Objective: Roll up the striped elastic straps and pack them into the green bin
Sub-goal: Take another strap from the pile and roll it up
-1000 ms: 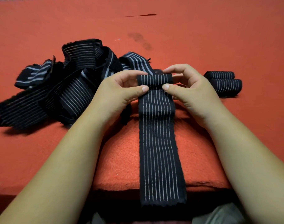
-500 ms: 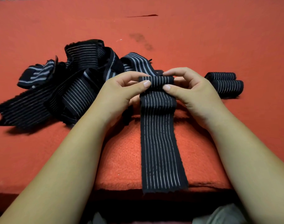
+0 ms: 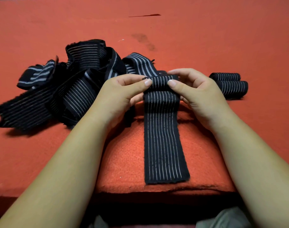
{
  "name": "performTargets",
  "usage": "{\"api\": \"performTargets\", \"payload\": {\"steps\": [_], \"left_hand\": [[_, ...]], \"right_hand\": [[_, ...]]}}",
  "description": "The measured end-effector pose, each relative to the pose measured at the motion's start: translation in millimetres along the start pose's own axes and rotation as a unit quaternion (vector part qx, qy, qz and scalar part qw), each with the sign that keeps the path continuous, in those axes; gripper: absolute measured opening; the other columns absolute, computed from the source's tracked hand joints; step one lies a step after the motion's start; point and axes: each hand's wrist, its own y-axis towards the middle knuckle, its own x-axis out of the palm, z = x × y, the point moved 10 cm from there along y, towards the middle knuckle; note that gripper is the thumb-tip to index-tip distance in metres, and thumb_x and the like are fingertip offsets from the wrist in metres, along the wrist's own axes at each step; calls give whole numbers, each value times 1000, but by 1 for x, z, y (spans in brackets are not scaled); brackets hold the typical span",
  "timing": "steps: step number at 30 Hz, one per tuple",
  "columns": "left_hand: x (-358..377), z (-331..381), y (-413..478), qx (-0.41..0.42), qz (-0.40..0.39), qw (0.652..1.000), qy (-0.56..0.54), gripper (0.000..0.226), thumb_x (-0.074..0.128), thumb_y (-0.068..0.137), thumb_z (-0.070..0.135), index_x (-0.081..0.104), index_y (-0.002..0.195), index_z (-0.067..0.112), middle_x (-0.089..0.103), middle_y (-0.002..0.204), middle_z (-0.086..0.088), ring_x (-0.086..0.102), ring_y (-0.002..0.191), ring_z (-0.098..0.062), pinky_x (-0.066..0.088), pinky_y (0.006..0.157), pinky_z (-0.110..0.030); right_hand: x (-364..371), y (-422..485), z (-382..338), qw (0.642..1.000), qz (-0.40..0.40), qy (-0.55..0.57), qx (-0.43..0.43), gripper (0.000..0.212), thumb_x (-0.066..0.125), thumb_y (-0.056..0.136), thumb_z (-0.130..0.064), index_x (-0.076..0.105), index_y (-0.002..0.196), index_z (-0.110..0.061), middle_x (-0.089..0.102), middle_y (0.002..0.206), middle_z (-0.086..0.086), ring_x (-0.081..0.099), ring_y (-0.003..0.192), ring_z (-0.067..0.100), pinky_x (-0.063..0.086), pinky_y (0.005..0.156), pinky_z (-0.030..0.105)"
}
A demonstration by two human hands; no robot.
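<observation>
Head view: a red felt-covered surface (image 3: 222,38) spreads wide beyond both hands, with a dark smudge (image 3: 143,41) far ahead of them. The striped strap (image 3: 163,137) is black with thin pale lines. Its far end is wound into a small roll (image 3: 160,80), and the flat tail runs back between the forearms. The left hand (image 3: 117,97) and right hand (image 3: 199,96) each pinch an end of that roll, thumbs on top. Loose straps (image 3: 71,89) lie heaped just left of the left hand. Two finished rolls (image 3: 229,84) lie just right of the right hand. The tail stops short of the table's front edge (image 3: 156,190).
</observation>
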Motion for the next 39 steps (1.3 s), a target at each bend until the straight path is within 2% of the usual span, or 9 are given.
{"api": "performTargets", "payload": {"steps": [4,9,13,19,23,29,34,36,39], "left_hand": [[-3,2,2,14,12,1000,7,31,76,95,4,73,125,-5,78,121,-19,77,114,-30,61,98,-37],[-9,-3,3,2,38,999,15,36,82,95,13,73,124,-5,79,119,-19,78,110,-29,62,100,-39],[-4,0,0,9,21,999,30,27,77,97,9,76,122,-1,81,116,-15,79,110,-27,62,95,-32],[7,5,-5,19,-34,998,41,30,69,100,-1,75,128,2,80,122,-13,76,119,-25,60,103,-35],[11,1,-5,12,-53,996,77,39,69,96,-7,76,131,9,81,120,-11,76,117,-25,59,103,-37],[10,4,-5,20,-50,995,78,42,67,96,-9,76,132,11,81,121,-8,76,118,-24,59,105,-39],[10,6,-7,38,-30,994,95,45,68,96,-9,76,133,14,81,120,-4,76,118,-21,61,101,-37],[7,6,-5,40,-21,995,85,48,68,94,-11,74,135,12,81,122,-6,75,120,-21,60,102,-37],[3,5,-1,33,1,997,74,52,67,93,-14,72,139,11,81,120,-6,76,117,-18,61,96,-31]], "right_hand": [[-1,0,3,1000,3,-3,18,22,72,103,-22,77,121,-11,80,104,4,71,89,14,61,84,37],[-2,1,3,1000,8,-5,3,20,73,102,-16,75,122,-14,77,117,18,67,93,30,58,94,59],[0,1,3,1000,-7,4,-1,23,73,101,-11,73,124,-14,77,114,11,66,95,29,55,88,51],[0,0,-2,1000,-12,-18,-17,23,75,99,-10,72,120,-20,76,110,20,71,89,25,60,77,39],[-3,0,-4,999,-1,-25,-22,24,78,97,-11,74,118,-21,75,102,15,69,86,23,60,79,42],[-5,0,-6,999,8,-32,-28,26,79,95,-7,77,119,-18,80,106,4,70,82,10,62,79,37],[-6,-1,-5,999,17,-34,-21,30,77,94,-2,78,121,-15,83,106,-3,75,87,3,59,74,20],[-5,-1,-3,999,13,-37,-17,30,76,94,1,77,122,-10,82,110,1,75,91,6,59,75,21],[-4,0,-1,999,11,-48,-15,31,76,94,2,75,122,-10,78,102,-2,72,82,8,60,74,26]]}}
